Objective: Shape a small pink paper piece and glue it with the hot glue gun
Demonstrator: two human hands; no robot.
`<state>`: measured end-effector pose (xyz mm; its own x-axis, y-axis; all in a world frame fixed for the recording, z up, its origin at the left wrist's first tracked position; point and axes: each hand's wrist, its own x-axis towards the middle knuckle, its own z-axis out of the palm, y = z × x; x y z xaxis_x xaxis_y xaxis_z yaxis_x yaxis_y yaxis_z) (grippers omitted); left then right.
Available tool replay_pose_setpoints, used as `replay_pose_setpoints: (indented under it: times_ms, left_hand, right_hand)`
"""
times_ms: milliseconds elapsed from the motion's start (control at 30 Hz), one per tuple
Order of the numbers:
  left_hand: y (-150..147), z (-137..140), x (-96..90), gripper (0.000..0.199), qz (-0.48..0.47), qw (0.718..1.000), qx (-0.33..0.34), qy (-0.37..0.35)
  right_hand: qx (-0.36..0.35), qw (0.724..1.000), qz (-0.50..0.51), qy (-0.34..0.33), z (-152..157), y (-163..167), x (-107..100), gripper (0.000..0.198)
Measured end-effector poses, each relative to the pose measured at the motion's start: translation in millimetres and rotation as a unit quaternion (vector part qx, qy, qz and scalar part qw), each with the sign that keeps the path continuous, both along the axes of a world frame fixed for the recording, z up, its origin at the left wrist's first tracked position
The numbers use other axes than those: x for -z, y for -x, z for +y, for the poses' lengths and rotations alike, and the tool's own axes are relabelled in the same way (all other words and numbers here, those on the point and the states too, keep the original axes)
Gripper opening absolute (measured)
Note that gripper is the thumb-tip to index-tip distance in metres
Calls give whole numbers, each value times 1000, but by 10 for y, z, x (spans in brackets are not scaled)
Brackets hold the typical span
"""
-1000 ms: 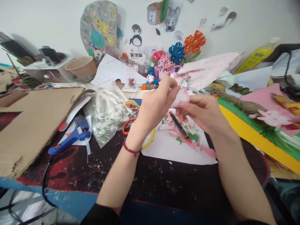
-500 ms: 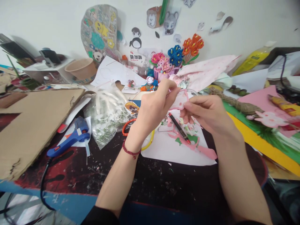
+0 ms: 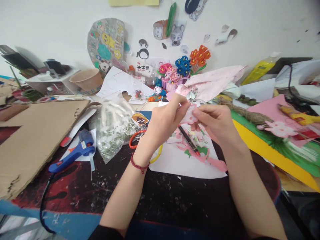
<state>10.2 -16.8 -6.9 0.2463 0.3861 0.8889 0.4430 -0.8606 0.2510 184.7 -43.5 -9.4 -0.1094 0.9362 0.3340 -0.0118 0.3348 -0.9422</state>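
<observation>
Between my two hands is a small pink paper cutout (image 3: 188, 116) with darker pink edges, held up above the table. My left hand (image 3: 168, 116), with a dark red cord bracelet at the wrist, pinches its upper left side and hides part of it. The fingers of my right hand (image 3: 215, 121) are closed on its right edge. Below lies a white sheet (image 3: 182, 168) with pink and green paper scraps (image 3: 211, 161) and a dark pen (image 3: 188, 141) with a red end. Red and yellow scissor handles (image 3: 136, 139) show partly behind my left wrist.
A blue glue gun (image 3: 72, 155) with a cord lies left, beside a large cardboard piece (image 3: 50, 133). A clear plastic bag (image 3: 110, 133) of white stringy items is nearby. Fuzzy flowers (image 3: 172, 71) stand at the back. Green and yellow sheets (image 3: 272, 151) and a rabbit cutout (image 3: 281, 128) are right.
The view has tilted up slightly and shifted, so the scene sits lower in the picture. Both hands keep hold of the pink cutout, and the fingers have shifted only a little.
</observation>
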Motion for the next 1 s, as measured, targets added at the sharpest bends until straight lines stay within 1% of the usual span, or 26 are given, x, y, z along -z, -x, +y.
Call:
replay_pose_setpoints:
  times_ms: [133,233,367,467,600,700,867,1000]
  left_hand:
    - [-19,-6,8,8,-5,999,26,31]
    - [-24,-13,2,9,-3,998,41,43]
    - [-29,-16,1,9,-1,998,52,43]
    - [-32,-17,9,9,1,998,54,46]
    - [-28,-11,16,8,6,997,58,51]
    - [-23,-7,15,8,8,997,57,50]
    - [-22,-17,1,10,12,995,58,79]
    - [-25,-19,-5,12,5,994,63,87]
  right_hand:
    - [37,999,1,-24,9,22,18,16]
    - [57,997,-21,-56,24,28,39,15]
    - [85,988,-63,-109,69,15,99,15]
    - [85,987,-53,-129,100,19,142,13]
    - [78,987,-22,-138,109,57,163,8]
    - [79,988,1,-132,105,82,162,9]
    - [67,991,9,-116,95,91,158,9]
    - [70,992,11,-109,86,99,156,8]
